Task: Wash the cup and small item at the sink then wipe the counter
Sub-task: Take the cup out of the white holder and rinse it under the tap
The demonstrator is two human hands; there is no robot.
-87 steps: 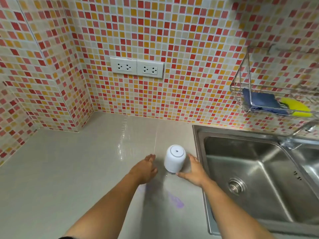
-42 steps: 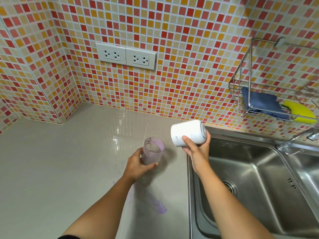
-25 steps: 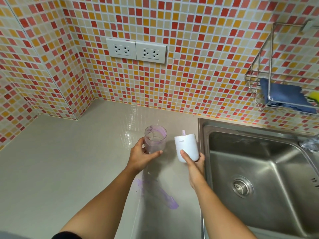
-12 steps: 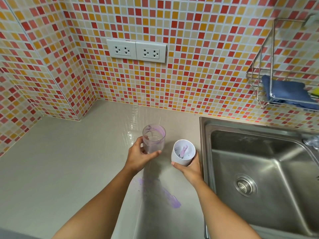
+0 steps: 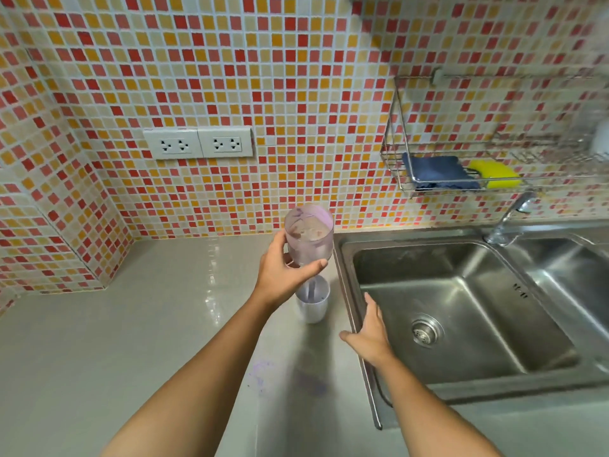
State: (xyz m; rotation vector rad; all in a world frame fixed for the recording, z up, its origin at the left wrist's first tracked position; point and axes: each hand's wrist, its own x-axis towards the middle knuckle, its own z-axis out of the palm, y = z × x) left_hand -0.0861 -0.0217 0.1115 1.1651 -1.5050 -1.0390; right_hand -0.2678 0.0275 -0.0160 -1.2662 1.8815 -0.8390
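My left hand [image 5: 285,275] grips a clear cup [image 5: 309,235] smeared with purple residue and holds it lifted above the counter, near the sink's left edge. Below it a small white cup-shaped item [image 5: 313,303] stands upright on the grey counter [image 5: 131,324], with a purple piece inside. My right hand [image 5: 370,334] is empty, fingers straight, hovering over the sink's left rim. The steel sink [image 5: 461,311] lies to the right, its drain in the middle. A faint purple stain [image 5: 263,374] marks the counter in front of the white item.
A wire rack [image 5: 395,133] on the tiled wall holds a blue cloth [image 5: 435,171] and a yellow sponge [image 5: 497,173]. The tap [image 5: 507,219] stands behind the sink. A second basin [image 5: 573,268] lies at far right. Two wall sockets [image 5: 197,143] sit above the counter.
My right hand has let go of the white item, which now stands on the counter, and moved to the sink rim. My left hand has lifted the clear cup higher.
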